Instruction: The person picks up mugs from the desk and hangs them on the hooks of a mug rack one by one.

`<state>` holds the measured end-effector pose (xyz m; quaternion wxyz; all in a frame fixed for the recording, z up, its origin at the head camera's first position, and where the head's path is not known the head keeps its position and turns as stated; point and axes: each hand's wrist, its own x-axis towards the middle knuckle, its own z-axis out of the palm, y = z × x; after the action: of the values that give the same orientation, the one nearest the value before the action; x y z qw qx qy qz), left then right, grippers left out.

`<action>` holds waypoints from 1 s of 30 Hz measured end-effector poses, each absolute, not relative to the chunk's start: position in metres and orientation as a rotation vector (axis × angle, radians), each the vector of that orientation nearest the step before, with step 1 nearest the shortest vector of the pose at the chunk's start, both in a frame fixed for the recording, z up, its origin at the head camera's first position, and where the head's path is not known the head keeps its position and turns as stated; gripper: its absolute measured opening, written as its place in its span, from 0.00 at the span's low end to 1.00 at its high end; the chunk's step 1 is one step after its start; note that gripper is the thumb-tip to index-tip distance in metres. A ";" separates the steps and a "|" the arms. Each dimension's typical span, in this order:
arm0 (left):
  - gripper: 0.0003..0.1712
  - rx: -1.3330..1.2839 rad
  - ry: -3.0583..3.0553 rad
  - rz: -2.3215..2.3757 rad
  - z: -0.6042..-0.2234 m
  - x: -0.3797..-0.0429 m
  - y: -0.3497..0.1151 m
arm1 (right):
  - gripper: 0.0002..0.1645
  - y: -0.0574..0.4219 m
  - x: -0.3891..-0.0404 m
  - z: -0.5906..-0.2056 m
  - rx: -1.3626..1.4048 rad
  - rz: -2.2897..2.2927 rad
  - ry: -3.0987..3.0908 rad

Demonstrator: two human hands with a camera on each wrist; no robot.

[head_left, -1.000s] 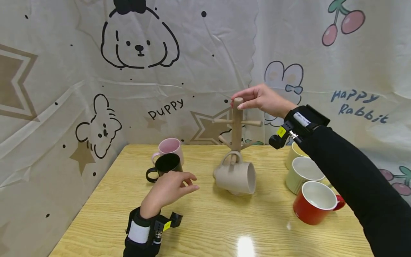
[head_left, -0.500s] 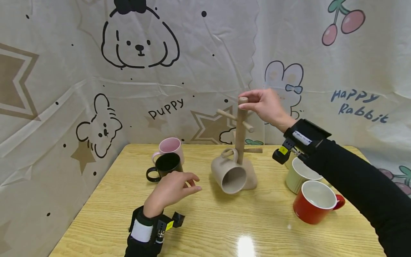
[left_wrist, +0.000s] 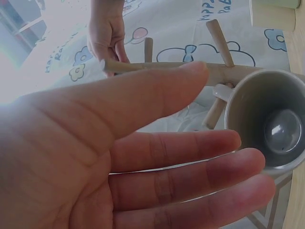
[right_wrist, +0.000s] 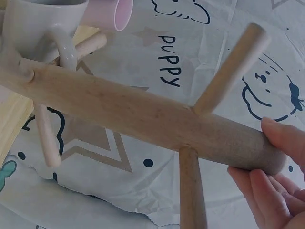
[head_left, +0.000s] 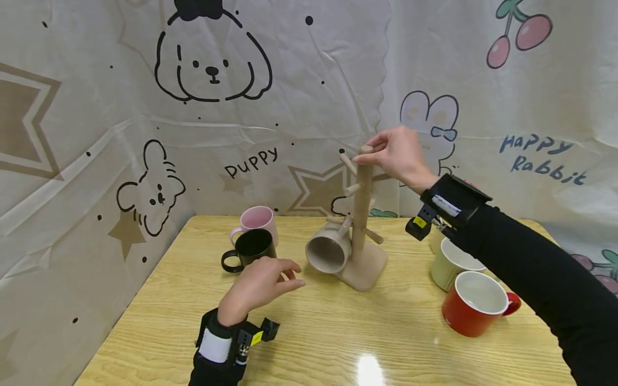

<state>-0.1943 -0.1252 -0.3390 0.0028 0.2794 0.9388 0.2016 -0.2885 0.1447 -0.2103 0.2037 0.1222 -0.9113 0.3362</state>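
Pink mug (head_left: 259, 219) behind black mug (head_left: 253, 246), near the back-left corner of the table (head_left: 347, 332); left hand (head_left: 258, 284) in front, relaxed, grasping nothing; grey mug (head_left: 328, 249) hanging sideways, its inside visible, on a wooden rack (head_left: 361, 214); right hand (head_left: 401, 155) pinching the rack's top; green mug (head_left: 445, 268) and white-lined red mug (head_left: 470, 311) toward the right edge

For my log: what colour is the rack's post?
The post is plain light brown, clearest in the right wrist view.

One pink mug (head_left: 259, 219), one black mug (head_left: 256, 246), one beige mug (head_left: 328, 253), one red mug (head_left: 470, 308), one green mug (head_left: 454, 265) and one yellow mug (head_left: 436, 242) make six; there is one mug tree (head_left: 362, 212) and one counter (head_left: 338, 338).
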 end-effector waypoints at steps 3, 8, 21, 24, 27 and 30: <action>0.15 0.888 2.944 0.634 -0.339 -0.194 -0.125 | 0.18 0.143 -0.289 -0.209 0.311 0.945 -2.551; 0.15 0.907 2.949 0.636 -0.339 -0.194 -0.126 | 0.17 0.136 -0.287 -0.209 0.302 0.903 -2.552; 0.15 0.901 2.964 0.627 -0.339 -0.194 -0.127 | 0.19 0.125 -0.287 -0.210 0.242 0.885 -2.538; 0.15 0.907 2.970 0.627 -0.338 -0.194 -0.128 | 0.18 0.123 -0.287 -0.210 0.246 0.881 -2.521; 0.15 0.912 2.969 0.628 -0.338 -0.193 -0.127 | 0.18 0.123 -0.285 -0.210 0.256 0.875 -2.517; 0.15 0.909 2.965 0.630 -0.338 -0.193 -0.127 | 0.19 0.124 -0.284 -0.209 0.285 0.858 -2.519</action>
<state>-0.1932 -0.1273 -0.3378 -0.0117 0.2873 0.9368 0.1991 -0.2842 0.1238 -0.2094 0.2306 0.1035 -0.9158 0.3121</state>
